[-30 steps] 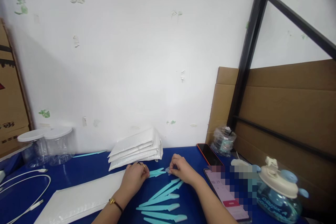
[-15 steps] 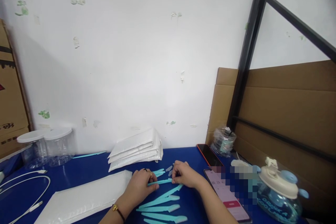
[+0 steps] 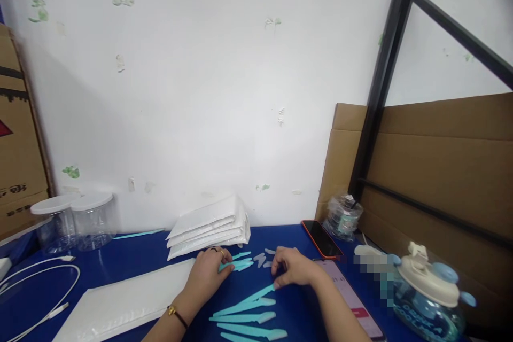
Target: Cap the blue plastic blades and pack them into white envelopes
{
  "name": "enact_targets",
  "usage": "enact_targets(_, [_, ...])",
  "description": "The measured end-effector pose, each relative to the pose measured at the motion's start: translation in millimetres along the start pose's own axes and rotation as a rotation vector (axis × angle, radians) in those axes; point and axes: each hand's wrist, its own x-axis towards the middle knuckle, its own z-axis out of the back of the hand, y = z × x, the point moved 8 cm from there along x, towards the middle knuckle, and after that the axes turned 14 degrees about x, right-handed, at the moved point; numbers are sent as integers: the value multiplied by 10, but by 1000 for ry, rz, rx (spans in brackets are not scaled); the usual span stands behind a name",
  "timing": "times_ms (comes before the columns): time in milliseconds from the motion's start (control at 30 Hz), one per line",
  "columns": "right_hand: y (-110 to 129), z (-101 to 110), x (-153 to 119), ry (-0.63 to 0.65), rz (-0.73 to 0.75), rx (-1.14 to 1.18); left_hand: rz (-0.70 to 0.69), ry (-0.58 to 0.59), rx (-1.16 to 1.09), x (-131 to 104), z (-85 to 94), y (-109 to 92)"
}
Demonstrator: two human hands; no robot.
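Observation:
Turquoise eyebrow razors (image 3: 246, 303) lie fanned out on the blue table in front of me, several with pale capped ends. My left hand (image 3: 212, 270) rests over a small group of razors (image 3: 242, 264) farther back, its thumb and fingers closed around their handle ends. My right hand (image 3: 290, 270) is curled at the tip of the topmost fanned razor (image 3: 260, 294), thumb and forefinger at its end. Small translucent caps (image 3: 260, 261) lie loose between the hands, one close by the right fingertips.
White padded mailers (image 3: 208, 230) are stacked by the wall, and another mailer (image 3: 128, 299) lies at left. Clear jars (image 3: 92, 224) and a white cable (image 3: 76, 278) are farther left. Two phones (image 3: 323, 239) and a water bottle (image 3: 427, 294) stand or lie at right.
The razor held between both hands has gone to the back group with my left hand. My right hand has moved slightly right, and more loose caps show beside it.

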Motion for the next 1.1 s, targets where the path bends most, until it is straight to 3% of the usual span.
enact_targets(67, [-12, -83, -24, 81, -5, 13, -69, 49, -37, -41, -79, -131])
enact_targets(167, [20, -176, 8, 105, 18, 87, -138, 107, -40, -84, -193, -259])
enact_targets(300, [156, -171, 98, -5, 105, 115, -144, 117, 29, -61, -202, -264])
enact_targets(467, [317, -52, 130, -148, 206, 49, -127, 101, 132, -6, -81, -139])
enact_targets(733, [127, 176, 67, -299, 105, 3, 25, 70, 146, 49, -2, 237])
enact_targets(800, [176, 145, 19, -260, 115, 27, 39, 9, 133, 24, 75, 190])
enact_targets(867, [251, 9, -22, -125, 126, 62, -2, -16, 88, -31, 116, 56])
enact_targets(967, [320, -261, -74, 96, 101, 82, -131, 85, -11, -146, 19, -213])
enact_targets(1100, [360, -420, -64, 142, 96, 84, -181, 229, -42, -230, -201, -383])
